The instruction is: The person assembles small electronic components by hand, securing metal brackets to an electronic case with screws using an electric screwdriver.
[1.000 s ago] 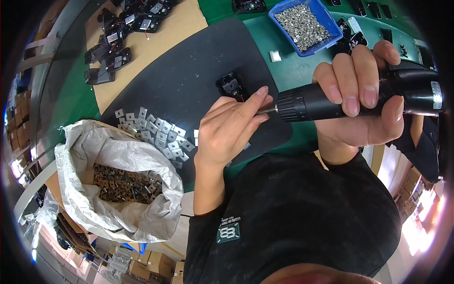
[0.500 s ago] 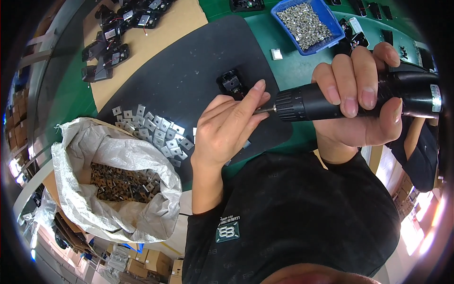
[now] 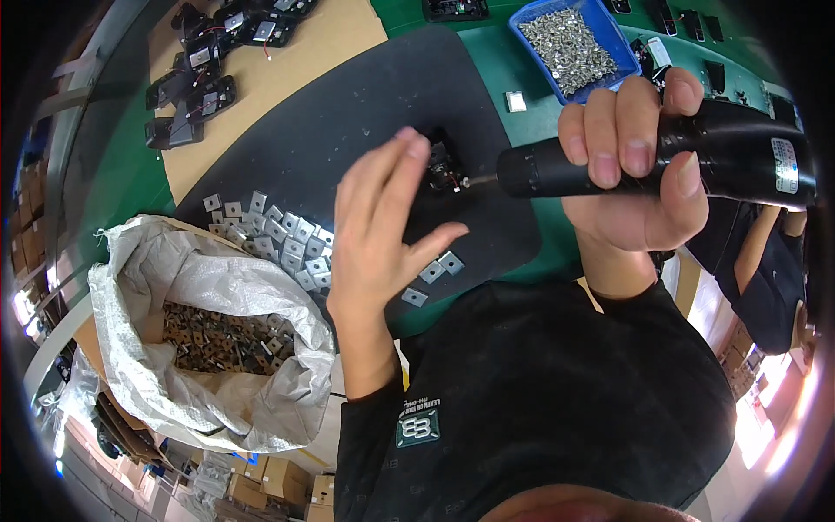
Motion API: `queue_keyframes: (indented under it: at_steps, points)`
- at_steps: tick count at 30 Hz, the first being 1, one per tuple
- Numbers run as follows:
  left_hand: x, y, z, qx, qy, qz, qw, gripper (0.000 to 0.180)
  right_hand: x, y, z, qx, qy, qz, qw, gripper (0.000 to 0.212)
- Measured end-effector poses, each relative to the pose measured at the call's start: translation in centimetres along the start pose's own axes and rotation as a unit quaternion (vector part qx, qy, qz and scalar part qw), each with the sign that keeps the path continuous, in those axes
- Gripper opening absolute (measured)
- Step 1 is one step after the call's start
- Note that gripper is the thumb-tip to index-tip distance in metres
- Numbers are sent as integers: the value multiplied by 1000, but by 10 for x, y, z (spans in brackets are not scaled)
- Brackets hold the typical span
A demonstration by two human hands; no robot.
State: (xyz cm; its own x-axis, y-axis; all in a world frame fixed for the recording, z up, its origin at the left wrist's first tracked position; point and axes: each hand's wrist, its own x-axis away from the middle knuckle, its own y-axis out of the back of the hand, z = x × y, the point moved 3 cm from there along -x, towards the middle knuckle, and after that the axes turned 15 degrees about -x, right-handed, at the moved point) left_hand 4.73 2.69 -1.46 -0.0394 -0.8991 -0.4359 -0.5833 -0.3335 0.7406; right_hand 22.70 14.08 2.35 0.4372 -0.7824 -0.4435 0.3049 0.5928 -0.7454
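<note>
In the head view, a person in a black shirt is working with both hands at a green worktop (image 3: 557,123). The right hand (image 3: 639,178) is wrapping its fingers and thumb around a black power screwdriver (image 3: 739,157), which is lying nearly level and pointing its thin bit (image 3: 484,180) leftward. A small shiny piece (image 3: 464,183) is showing at the bit's tip, beside the lower edge of a black housing (image 3: 446,161) that is resting on a dark mat (image 3: 304,143). The left hand (image 3: 380,222), slightly blurred, is spreading open with the thumb held away from the fingers and is gripping nothing visible; whether its fingertips are touching the housing, one cannot tell. Square metal plates (image 3: 291,244) are lying heaped left of that hand, and three loose plates (image 3: 432,272) are lying to its right. A white woven sack (image 3: 130,348) is holding many small parts (image 3: 222,339). Beyond, a blue bin (image 3: 624,56) is brimming with small metal pieces (image 3: 570,50), while black units (image 3: 204,91) are crowding a cardboard sheet (image 3: 335,39).
</note>
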Motion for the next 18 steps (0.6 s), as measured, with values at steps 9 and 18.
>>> queue_keyframes:
  at_steps: [9,18]
  points:
    - [6,-33,12,-107,117,94,983,91,-5,5,-31,114,20,12,993,44]
    - [2,-34,18,-77,140,58,985,79,-6,10,-40,138,15,-27,990,42]
